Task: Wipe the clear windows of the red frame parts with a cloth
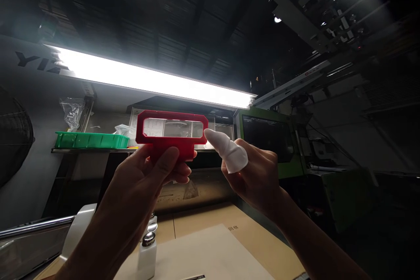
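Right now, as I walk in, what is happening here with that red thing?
A person holds a red frame with a clear window up toward the long lamp, gripping its lower tab in the left hand. The right hand points a forefinger in a white cover at the frame's right end, touching or nearly touching it. Below are a pump bottle and cardboard.

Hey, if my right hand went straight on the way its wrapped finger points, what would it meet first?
Most likely the right end of the red frame that the left hand holds up. The white-wrapped finger of the right hand aims up-left at it, nearly touching, though depth is unclear.
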The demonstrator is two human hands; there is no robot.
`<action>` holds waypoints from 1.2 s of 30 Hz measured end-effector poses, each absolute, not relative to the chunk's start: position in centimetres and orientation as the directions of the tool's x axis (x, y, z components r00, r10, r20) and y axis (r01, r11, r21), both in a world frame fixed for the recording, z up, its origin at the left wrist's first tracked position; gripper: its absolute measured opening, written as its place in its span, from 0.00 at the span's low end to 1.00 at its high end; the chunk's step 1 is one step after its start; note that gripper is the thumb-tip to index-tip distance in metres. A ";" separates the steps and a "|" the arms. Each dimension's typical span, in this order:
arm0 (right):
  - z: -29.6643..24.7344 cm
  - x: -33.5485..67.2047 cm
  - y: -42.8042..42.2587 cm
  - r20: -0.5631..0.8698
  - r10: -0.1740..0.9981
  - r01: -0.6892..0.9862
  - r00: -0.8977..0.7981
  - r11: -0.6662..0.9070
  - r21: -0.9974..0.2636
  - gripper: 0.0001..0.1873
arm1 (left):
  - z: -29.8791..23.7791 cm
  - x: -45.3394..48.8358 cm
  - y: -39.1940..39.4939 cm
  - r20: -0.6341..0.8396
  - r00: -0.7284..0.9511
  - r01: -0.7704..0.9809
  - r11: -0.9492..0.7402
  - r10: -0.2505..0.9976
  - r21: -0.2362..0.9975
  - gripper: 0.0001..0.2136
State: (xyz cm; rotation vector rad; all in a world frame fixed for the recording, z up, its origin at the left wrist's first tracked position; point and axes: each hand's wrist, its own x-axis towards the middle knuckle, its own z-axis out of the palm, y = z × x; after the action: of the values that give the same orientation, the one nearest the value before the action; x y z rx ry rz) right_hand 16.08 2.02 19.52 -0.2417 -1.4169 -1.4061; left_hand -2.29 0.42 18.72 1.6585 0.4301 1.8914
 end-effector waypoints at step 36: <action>21.0 15.3 1.4 0.723 -0.395 0.792 -0.567 -0.018 0.610 0.14 | 18.2 -2.8 0.8 0.787 -0.070 -0.199 -0.782 0.612 0.591 0.06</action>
State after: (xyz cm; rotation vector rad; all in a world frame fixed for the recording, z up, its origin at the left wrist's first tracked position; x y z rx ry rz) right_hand 15.32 1.39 20.97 -0.4476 -1.3810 -1.7235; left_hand -2.76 0.82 18.24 1.6567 0.4463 1.9052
